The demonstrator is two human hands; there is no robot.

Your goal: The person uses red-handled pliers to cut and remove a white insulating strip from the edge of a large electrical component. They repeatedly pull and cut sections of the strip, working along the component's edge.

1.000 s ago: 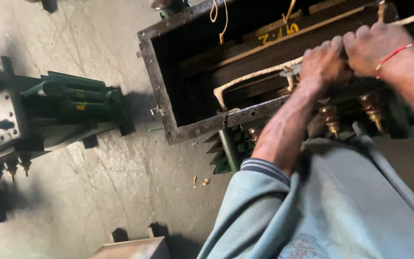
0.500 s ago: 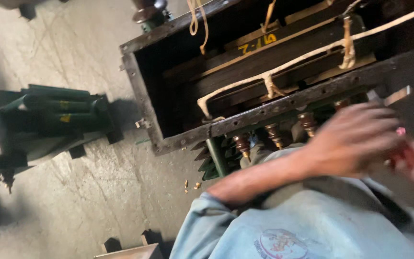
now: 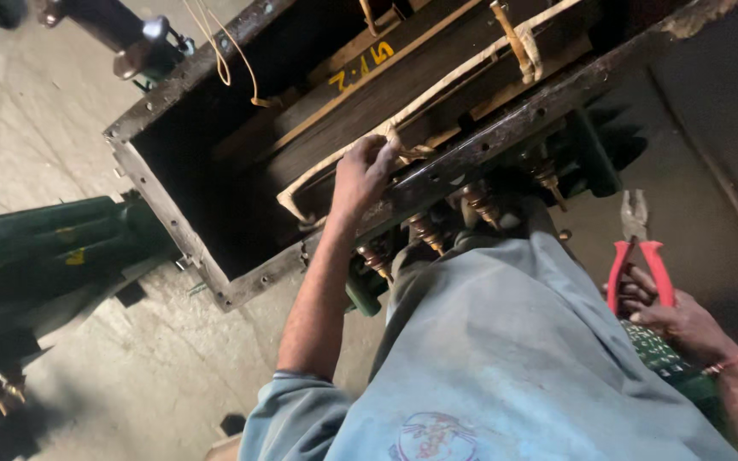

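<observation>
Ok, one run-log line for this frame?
left hand: grips cloth tape inside open metal tank | right hand: holds red-handled pliers

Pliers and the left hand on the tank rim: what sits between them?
Head view: between the red-handled pliers in the right hand and the left hand lie the tank's rusty rim and its copper-coloured bushings.

Rusty metal tank (image 3: 215, 282) (rough), glossy plastic-handled pliers (image 3: 638, 256)

The pliers (image 3: 638, 256) had red handles and grey steel jaws. The tank (image 3: 241, 162) was rusty brown-black with yellow markings; the shirt (image 3: 506, 358) was pale blue.
</observation>
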